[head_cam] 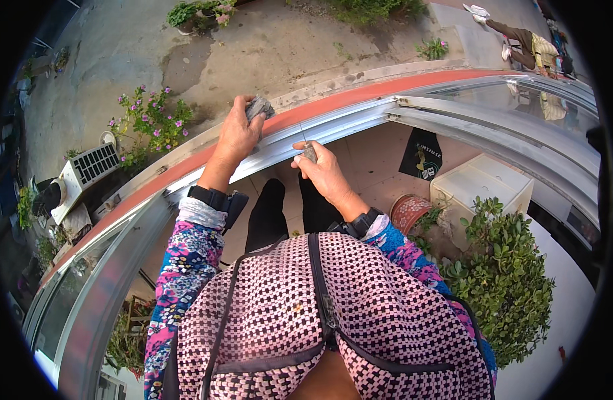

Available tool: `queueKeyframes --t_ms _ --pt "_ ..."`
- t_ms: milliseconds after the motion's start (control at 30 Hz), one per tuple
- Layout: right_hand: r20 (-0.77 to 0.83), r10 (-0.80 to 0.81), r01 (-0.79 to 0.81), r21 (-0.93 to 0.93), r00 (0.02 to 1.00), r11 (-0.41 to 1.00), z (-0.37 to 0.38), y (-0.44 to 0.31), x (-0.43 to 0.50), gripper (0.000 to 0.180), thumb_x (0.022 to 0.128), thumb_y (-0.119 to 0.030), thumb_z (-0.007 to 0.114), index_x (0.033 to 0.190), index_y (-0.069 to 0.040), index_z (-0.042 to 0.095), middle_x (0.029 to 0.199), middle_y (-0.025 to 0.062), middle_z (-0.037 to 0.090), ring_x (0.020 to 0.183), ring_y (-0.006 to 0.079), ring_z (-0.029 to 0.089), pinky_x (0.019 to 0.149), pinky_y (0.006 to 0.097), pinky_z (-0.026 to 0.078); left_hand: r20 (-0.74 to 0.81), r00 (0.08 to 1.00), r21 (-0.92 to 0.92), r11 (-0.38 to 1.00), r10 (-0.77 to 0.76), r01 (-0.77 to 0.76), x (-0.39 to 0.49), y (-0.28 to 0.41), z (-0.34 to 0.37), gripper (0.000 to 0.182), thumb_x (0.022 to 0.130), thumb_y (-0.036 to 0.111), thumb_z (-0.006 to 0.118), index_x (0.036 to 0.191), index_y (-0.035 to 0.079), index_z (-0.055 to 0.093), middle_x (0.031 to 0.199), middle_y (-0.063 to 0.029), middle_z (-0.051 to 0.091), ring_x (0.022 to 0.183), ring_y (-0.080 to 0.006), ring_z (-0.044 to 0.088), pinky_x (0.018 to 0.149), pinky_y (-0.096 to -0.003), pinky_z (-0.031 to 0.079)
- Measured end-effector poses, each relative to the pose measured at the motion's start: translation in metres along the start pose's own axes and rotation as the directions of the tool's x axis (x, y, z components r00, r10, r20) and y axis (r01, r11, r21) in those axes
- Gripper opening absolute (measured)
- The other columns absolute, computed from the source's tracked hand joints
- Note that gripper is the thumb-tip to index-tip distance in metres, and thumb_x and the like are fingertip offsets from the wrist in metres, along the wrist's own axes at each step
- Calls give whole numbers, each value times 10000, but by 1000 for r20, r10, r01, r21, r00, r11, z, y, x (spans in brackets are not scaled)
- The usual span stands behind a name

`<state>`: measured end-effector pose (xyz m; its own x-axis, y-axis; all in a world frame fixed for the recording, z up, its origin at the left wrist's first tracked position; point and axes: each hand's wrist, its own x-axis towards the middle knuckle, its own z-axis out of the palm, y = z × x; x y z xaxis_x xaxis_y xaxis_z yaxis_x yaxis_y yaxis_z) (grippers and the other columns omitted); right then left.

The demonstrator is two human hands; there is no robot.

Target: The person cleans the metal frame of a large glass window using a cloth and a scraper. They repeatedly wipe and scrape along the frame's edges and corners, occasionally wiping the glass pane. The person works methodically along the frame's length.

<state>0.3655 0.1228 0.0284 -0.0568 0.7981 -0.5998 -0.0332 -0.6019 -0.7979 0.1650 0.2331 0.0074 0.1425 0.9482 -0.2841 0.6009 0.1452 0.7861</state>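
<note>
Before me runs the metal track [331, 122] of a sliding window, with a red painted ledge [356, 95] along its outer side. My left hand [240, 131] is over the track and ledge, gripping a crumpled grey rag [259, 107] between thumb and fingers. To its right, just inside the track, my right hand [319, 167] is closed around the short handle of a thin pointed tool [310, 152]. The tool's narrow shaft points away from me over the track. Whether its tip touches the metal, I cannot tell.
Sliding glass panes flank the opening, a right one [466, 102] and a left one [76, 280]. A leafy potted plant [501, 280], a red flowerpot [409, 214] and a pale box [481, 185] stand at my right. Outside are flowering plants [154, 120] and a person [529, 47].
</note>
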Motion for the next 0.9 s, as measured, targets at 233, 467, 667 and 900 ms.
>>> queueKeyframes --t_ms 233,467,667,900 --pt "-219 196 -188 58 956 980 -85 72 -69 305 949 -126 651 1220 11 628 848 56 688 678 80 596 614 244 492 265 952 81 981 151 -178 27 67 114 490 853 170 734 1309 128 560 1281 -152 653 1200 -385 616 983 -462 505" --pt "-339 248 -217 127 907 968 -122 100 -95 288 940 -113 653 1206 -3 636 832 34 699 661 71 572 607 237 477 323 898 119 929 299 -351 60 118 212 391 862 158 675 1252 183 652 1213 -111 617 1140 -358 626 959 -472 524" --pt "-338 287 -242 169 896 956 -130 110 -104 277 926 -100 671 1184 1 649 834 42 714 680 72 589 627 244 483 368 798 163 812 477 -560 79 119 258 332 863 98 632 1181 158 700 1227 -100 589 1155 -329 601 956 -443 524" --pt "-317 318 -264 203 893 943 -138 121 -110 263 940 -76 640 1193 -3 631 853 44 706 667 67 573 620 232 472 542 594 222 580 595 -784 97 113 252 341 831 79 626 1146 177 711 1186 -77 576 1135 -294 580 949 -419 508"
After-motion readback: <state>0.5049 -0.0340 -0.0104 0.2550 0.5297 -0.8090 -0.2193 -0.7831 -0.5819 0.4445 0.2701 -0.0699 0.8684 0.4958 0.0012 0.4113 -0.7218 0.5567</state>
